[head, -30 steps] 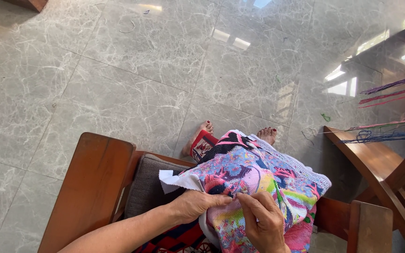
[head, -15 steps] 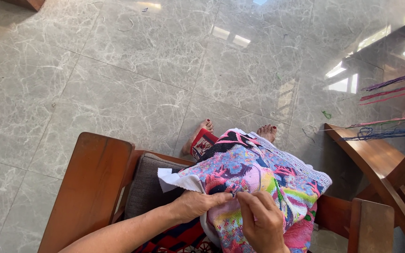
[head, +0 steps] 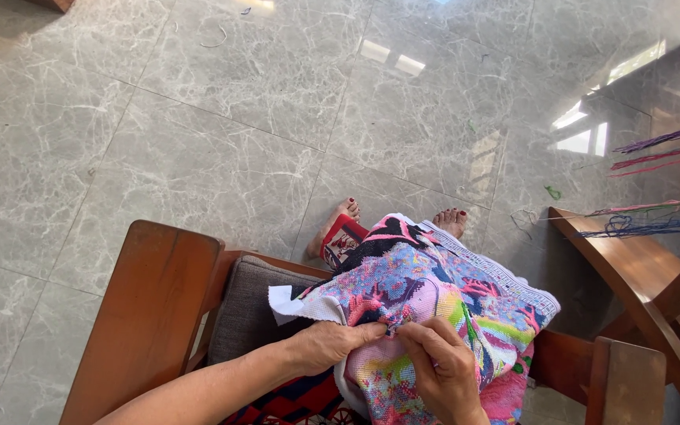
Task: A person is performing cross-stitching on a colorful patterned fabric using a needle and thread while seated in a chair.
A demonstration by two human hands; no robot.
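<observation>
Left hand (head: 332, 344): closed in a pinch on a fold of the cross-stitch cloth (head: 426, 307), fingers bunching the fabric near its middle. Position unchanged against the views of a second and half a second ago.

Right hand (head: 444, 370): fingertips drawn together directly beside the left fingertips, touching the same fold; whether a needle sits between them cannot be told. Since a second ago it has shifted only slightly at the fingertips, so the stitching appears, as a judgement, to be mid-stitch at one spot rather than moving across the cloth.

Cross-stitch cloth: multicoloured, pink, blue, black and yellow-green, with a patterned border; draped over the lap, under and between both hands, its white edge turned up at the left.

Grey seat cushion (head: 249, 311): just left of the cloth, on a wooden chair with a broad armrest (head: 147, 315).

Bare feet (head: 340, 224): beyond the cloth, on the grey marble floor (head: 198, 118).

Wooden frame with hanging coloured threads (head: 655, 224): far right.
</observation>
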